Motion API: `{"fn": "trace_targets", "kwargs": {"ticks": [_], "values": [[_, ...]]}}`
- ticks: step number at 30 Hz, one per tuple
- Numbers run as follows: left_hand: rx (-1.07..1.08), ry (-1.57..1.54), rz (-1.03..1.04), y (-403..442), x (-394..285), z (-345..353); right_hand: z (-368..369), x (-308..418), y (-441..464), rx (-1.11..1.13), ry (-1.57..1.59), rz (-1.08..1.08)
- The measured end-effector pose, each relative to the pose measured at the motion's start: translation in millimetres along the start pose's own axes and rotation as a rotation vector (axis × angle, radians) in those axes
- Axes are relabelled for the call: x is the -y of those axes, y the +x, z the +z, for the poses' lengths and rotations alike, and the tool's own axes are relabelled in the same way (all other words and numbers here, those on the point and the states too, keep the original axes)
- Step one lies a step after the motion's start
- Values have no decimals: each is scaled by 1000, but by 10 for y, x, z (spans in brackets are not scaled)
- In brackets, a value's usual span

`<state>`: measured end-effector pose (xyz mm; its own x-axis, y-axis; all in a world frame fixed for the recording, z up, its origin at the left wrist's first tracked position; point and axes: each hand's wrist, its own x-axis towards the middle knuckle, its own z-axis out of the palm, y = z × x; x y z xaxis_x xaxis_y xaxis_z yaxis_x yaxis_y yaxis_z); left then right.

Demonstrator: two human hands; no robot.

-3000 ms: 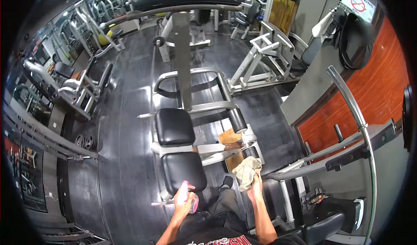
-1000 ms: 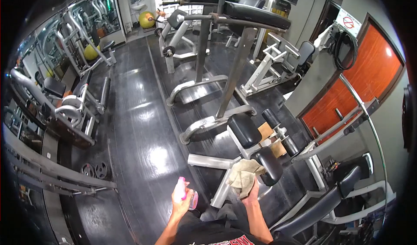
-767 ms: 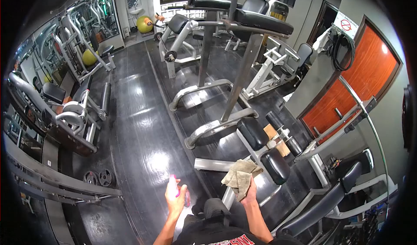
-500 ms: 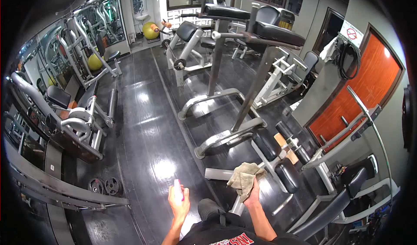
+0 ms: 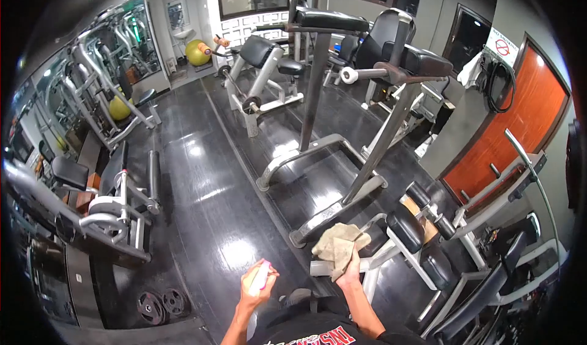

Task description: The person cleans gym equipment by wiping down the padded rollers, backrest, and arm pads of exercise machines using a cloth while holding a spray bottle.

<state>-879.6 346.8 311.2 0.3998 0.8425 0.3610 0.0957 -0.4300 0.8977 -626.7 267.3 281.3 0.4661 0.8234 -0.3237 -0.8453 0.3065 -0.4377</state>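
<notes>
Since the frame 3.0 s ago, the two black pads have moved from nearly straight ahead of me to the right side of my view – the upper pad (image 5: 405, 227) and lower pad (image 5: 437, 268) now lie beyond my right hand (image 5: 350, 276). Against the frame half a second ago they sit further right and lower, and the frame with the tall post (image 5: 391, 134) has shifted right as well. Left hand (image 5: 247, 291): fingers wrapped around a white-and-pink spray bottle (image 5: 262, 276), held tilted over the dark floor (image 5: 211, 216), pink tip uppermost; its lower part is hidden by my hand. Right hand: thumb and fingers gripping a crumpled tan cloth (image 5: 339, 244) near its lower edge, the bulk of it spreading up and left; the fingertips behind the cloth cannot be seen. Bottle and cloth are apart, bottle to the left, cloth to the right, both in front of my black shirt (image 5: 306, 331). The cloth overlaps a silver beam (image 5: 324, 268) in view – cannot tell whether they touch. Surroundings: two weight plates (image 5: 151, 307) side by side at lower left, a yellow exercise ball (image 5: 197, 52) at the far end, a no-smoking sign (image 5: 501, 45) beside the reddish door (image 5: 520, 125).
</notes>
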Motion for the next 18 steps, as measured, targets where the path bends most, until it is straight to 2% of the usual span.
{"fn": "trace_targets", "kwargs": {"ticks": [2,4,6,10,11,14,16,18], "values": [[104,93,163,335,-15,-175,157,-99,167,-30,68,-6],[95,37,190,645,41,-255,293,-153,316,27,153,32],[45,-83,210,940,78,-342,461,-210,525,18,98,-3],[83,-194,104,1612,233,-494,796,-368,948,-119,89,-84],[126,-97,166,1791,338,-567,814,-416,1092,-31,108,-115],[167,-225,85,2270,651,-742,1062,-581,1442,-46,146,-168],[190,-268,117,2617,712,-906,1292,-735,1647,-113,151,-216],[174,-558,-131,2919,828,-1045,1415,-858,1852,-81,186,-248]]}}
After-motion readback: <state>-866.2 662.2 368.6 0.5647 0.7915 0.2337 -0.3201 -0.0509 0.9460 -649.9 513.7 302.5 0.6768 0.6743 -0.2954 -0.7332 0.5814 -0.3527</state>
